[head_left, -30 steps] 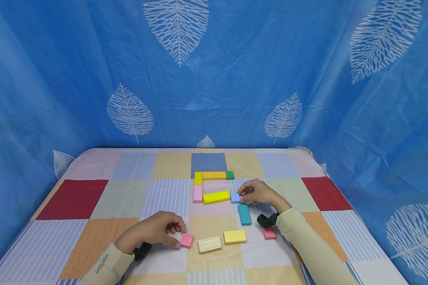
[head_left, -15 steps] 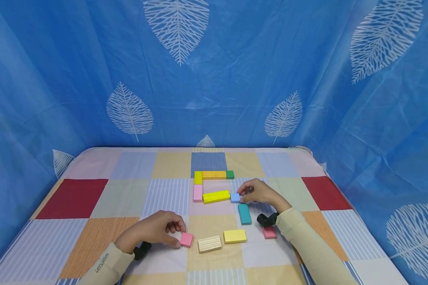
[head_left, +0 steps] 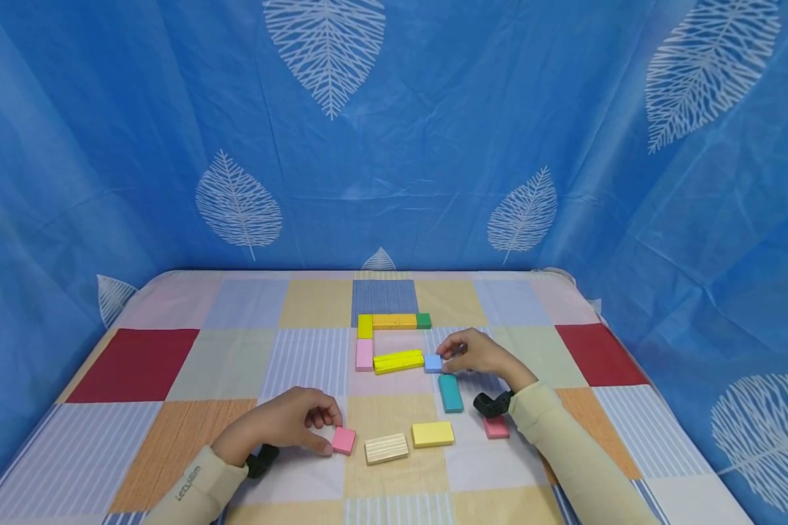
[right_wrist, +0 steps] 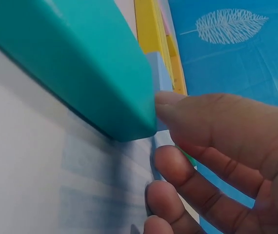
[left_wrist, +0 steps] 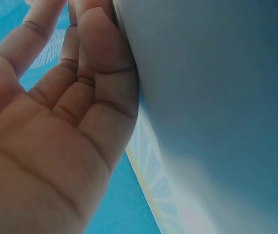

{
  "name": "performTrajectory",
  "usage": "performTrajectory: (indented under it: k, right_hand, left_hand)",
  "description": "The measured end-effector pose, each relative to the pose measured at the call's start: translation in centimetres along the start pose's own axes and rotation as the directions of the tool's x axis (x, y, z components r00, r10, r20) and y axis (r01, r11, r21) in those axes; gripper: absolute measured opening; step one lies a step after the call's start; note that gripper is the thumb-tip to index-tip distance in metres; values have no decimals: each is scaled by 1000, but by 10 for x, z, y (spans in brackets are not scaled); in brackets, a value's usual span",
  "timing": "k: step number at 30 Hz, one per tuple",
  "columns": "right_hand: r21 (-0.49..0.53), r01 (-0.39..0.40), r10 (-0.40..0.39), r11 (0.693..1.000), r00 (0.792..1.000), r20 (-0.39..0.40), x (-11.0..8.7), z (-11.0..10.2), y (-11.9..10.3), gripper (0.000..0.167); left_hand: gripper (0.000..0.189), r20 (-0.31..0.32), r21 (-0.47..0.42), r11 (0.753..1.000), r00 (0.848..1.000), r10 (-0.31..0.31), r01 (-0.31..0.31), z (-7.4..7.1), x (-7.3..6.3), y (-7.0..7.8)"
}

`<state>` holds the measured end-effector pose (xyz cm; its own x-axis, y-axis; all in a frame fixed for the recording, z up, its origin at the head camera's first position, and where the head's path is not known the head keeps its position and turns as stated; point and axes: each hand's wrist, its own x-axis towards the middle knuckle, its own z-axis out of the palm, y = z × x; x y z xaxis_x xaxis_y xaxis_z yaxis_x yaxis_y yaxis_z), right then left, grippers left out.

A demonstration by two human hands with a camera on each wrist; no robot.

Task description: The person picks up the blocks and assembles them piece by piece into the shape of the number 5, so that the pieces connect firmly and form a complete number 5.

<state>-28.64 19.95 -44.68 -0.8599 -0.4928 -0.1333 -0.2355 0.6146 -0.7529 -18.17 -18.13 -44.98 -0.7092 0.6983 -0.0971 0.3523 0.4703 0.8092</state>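
In the head view my left hand (head_left: 292,419) rests low on the cloth, with its thumb and index fingertip at two sides of a small pink block (head_left: 344,440). The left wrist view shows the palm and curled fingers (left_wrist: 112,92), but the block is hidden there. My right hand (head_left: 479,354) pinches a light blue square block (head_left: 433,364) between thumb and fingers. That block stands at the right end of a yellow bar (head_left: 398,362). Close to the right wrist view's camera, a teal block (right_wrist: 80,63) lies beside the thumb, which presses the blue block's side.
A bracket of blocks lies farther back: yellow (head_left: 365,327), orange (head_left: 394,321), green (head_left: 423,321) and pink (head_left: 364,355). Nearer are a ridged wooden block (head_left: 386,449), a yellow block (head_left: 433,434) and a red-pink block (head_left: 496,427) under the right wrist. A blue curtain (head_left: 394,146) surrounds the table.
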Motion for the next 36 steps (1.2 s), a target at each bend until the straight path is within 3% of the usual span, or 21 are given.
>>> performTrajectory:
  k: [12,20,27,36]
  right_hand:
    - [15,10,-10,1000,999,-47,-9,1,4,23]
    - [64,84,-76,994,991,-109,-23,0,4,24]
    - [91,85,-69,992,983,-172,-36,-1,2,24]
    - [129,44,-33,991,996,-89,-43,-4,9,28]
  left_hand:
    - [24,-3,6,1000,1000,-4,4,0,0,0]
    - [24,0,0,1000,1000,-9,9,0,1,0]
    - [24,1,-1,1000,1000,-14,14,0,1,1]
    - [24,0,12,1000,1000,-18,18,1,0,0]
